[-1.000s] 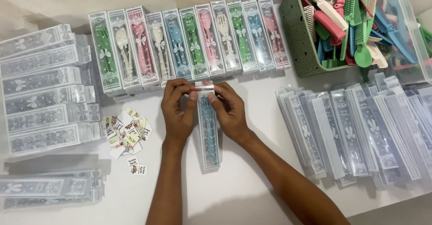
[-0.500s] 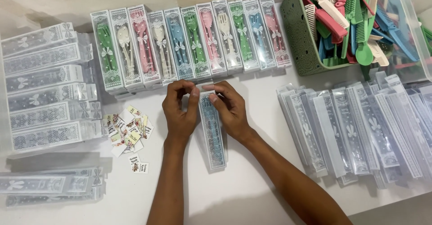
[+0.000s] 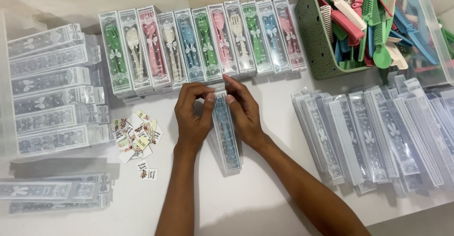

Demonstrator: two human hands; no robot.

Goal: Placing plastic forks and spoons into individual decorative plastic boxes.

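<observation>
My left hand (image 3: pixel 193 113) and my right hand (image 3: pixel 245 109) both pinch the far end of a long clear plastic box (image 3: pixel 227 139) with white lace print and something blue inside. The box lies lengthwise on the white table (image 3: pixel 250 198) between my hands. Its top flap, at my fingertips, is folded down. Just beyond my fingers stands a row of filled boxes (image 3: pixel 198 44) holding green, cream, pink and blue spoon-and-fork sets.
Small printed paper tags (image 3: pixel 135 137) lie scattered left of my left hand. Empty lace-print boxes (image 3: pixel 52 94) are stacked at the left, and flat unfolded ones (image 3: pixel 378 137) at the right. A green basket (image 3: pixel 321 37) of coloured combs and cutlery sits far right.
My hands and the box have shifted slightly right and toward the row. The raised top flap has been pressed down onto the box end.
</observation>
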